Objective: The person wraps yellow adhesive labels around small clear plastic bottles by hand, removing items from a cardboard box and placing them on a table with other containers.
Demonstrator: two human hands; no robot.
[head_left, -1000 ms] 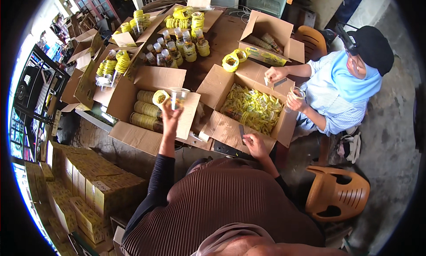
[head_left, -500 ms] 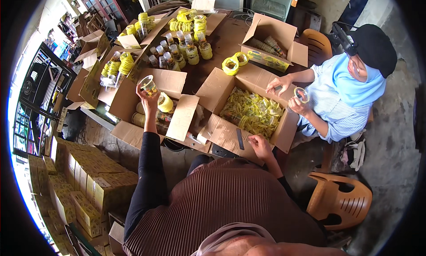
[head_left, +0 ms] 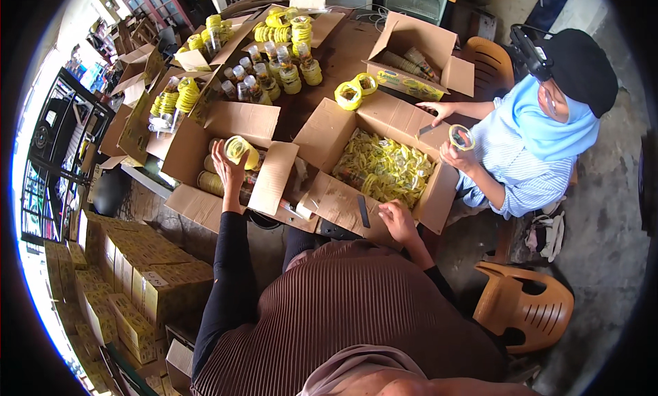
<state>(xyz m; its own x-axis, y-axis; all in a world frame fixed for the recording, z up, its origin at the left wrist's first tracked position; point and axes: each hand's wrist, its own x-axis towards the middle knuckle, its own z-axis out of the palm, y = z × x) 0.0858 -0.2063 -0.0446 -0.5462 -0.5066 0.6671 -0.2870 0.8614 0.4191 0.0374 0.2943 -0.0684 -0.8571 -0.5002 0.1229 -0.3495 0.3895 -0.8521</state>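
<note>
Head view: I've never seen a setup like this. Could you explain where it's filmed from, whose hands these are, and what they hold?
No machine here: a person works bare-handed, and a fisheye camera on their head looks down, so edges bend.

The left hand is against a yellow cup stack over the left box; how firmly it grips is hard to tell. The right hand looks empty, near a dark strip lying on a flap of the middle box, which contains yellow scraps.

Farther back on the table are upright stacks. At right, a co-worker holds a clear cup.
</note>
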